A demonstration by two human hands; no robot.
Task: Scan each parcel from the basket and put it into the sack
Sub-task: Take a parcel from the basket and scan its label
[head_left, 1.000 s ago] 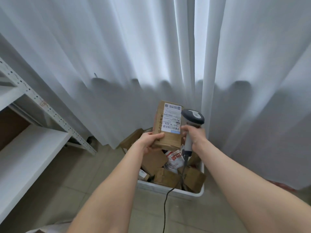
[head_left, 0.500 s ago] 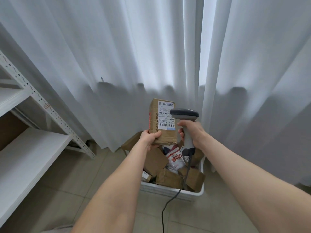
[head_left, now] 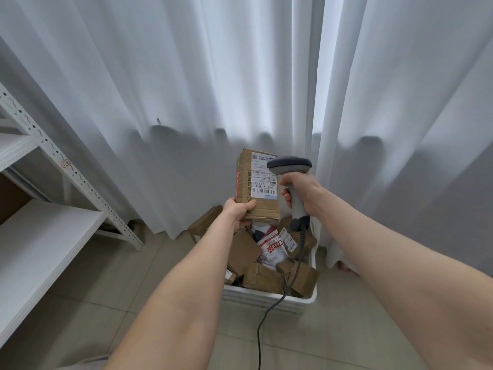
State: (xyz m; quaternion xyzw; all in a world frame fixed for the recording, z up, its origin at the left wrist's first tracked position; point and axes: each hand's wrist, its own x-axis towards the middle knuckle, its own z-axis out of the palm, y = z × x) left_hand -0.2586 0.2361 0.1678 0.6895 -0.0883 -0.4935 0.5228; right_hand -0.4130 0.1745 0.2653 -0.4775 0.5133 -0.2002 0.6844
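The left hand [head_left: 240,212] grips the parcel [head_left: 244,182] by its lower end, with the thumb [head_left: 247,206] laid across the labelled face and the other fingers curled beneath. The right hand [head_left: 300,188] is wrapped round the handle of the scanner [head_left: 289,166], whose head sits just beside the label [head_left: 262,180] and overlaps its right edge from this view. The step in hand appears to be the scan itself. To do it well, the person would likely draw the scanner head back a little and turn its window squarely onto one of the barcodes. The left thumb should sit below the printed strips so nothing is covered, and the box should be held steady until the read registers. Whether the trigger is pressed cannot be told. The parcel stands upright above the left fingers, label toward the camera, raised clear of the basket [head_left: 266,299] below, where more brown boxes [head_left: 262,279] and a white mailer [head_left: 272,251] lie heaped. The scanner's cable [head_left: 259,332] trails down across the basket's front to the floor. The sack cannot be made out here; a white curtain [head_left: 160,76] hangs behind and a shelf [head_left: 40,236] stands at the left.
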